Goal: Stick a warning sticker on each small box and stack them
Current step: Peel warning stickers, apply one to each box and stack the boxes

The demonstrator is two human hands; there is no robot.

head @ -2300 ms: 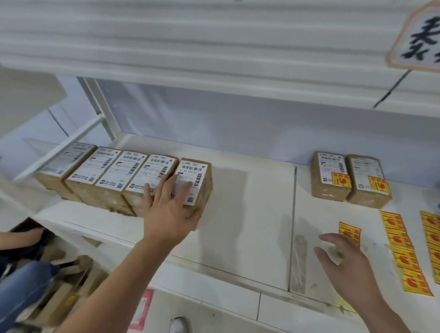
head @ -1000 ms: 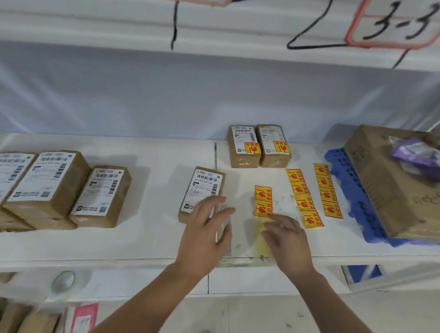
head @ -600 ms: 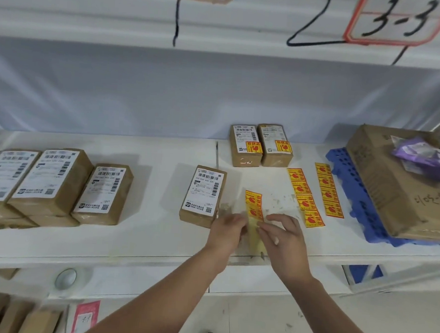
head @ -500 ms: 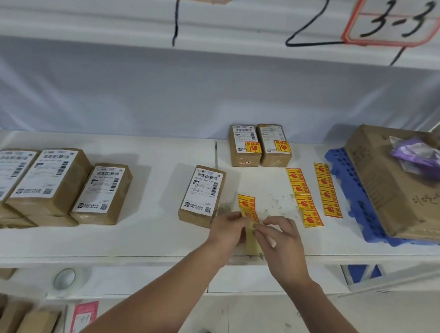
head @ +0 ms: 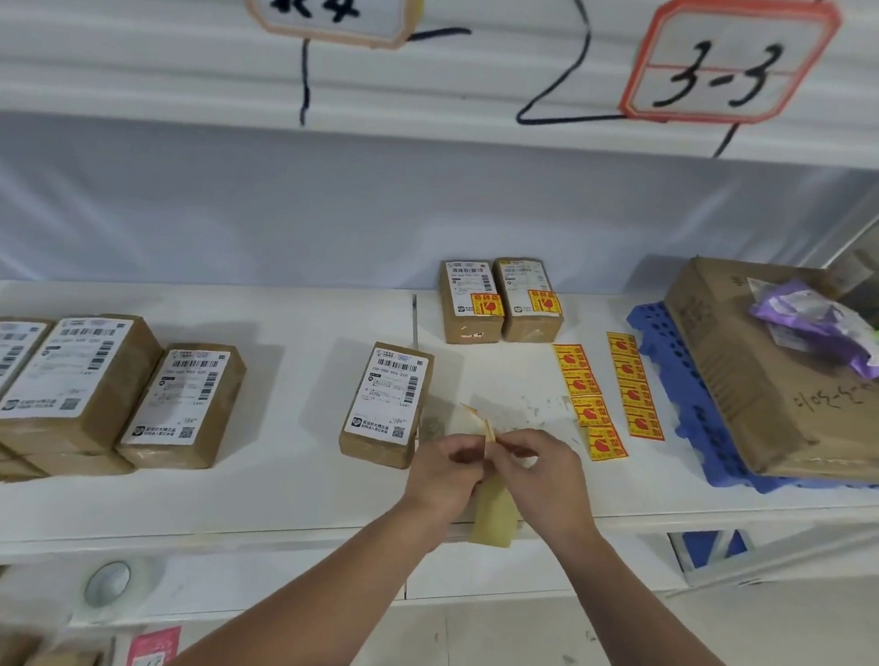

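Sticker strip [head: 492,508] shows mostly its pale yellow backing. The printed face is turned away or covered by fingers, and only a thin red-and-yellow edge peeks out where the hands meet, so I cannot tell whether a sticker has come free. The left hand [head: 447,464] and right hand [head: 542,468] sit close together above the front of the white shelf [head: 272,508], each pinching the strip near its middle. Its long axis runs away from the person: the near end hangs over the shelf's front edge, and the far end curls up and leftward. Just left of the hands lies a small box [head: 385,406], brown, white label up, its long axis also running away, barcode at the far end. Further left, more labelled boxes [head: 181,404] are cut off by the frame edge. Two stickered boxes [head: 472,304] stand side by side at the back.
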